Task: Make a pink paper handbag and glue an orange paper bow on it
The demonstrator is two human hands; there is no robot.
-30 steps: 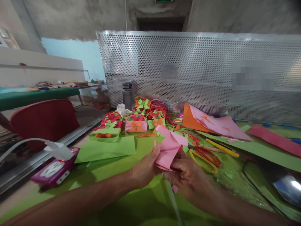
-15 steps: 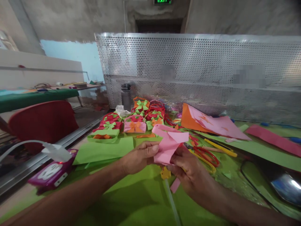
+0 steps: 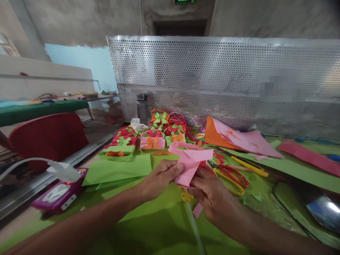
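While the right hand [image 3: 212, 194] pinches pink paper [image 3: 190, 161], apparent scissors [image 3: 233, 175] lie just beside.

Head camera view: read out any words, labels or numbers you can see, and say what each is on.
Green sign at the top edge: cut off, too blurred to read.
Small label and wide label on the perforated metal screen: blurred, unreadable.
Purple device: white marking, no legible letters.
Pink folded paper: blank.
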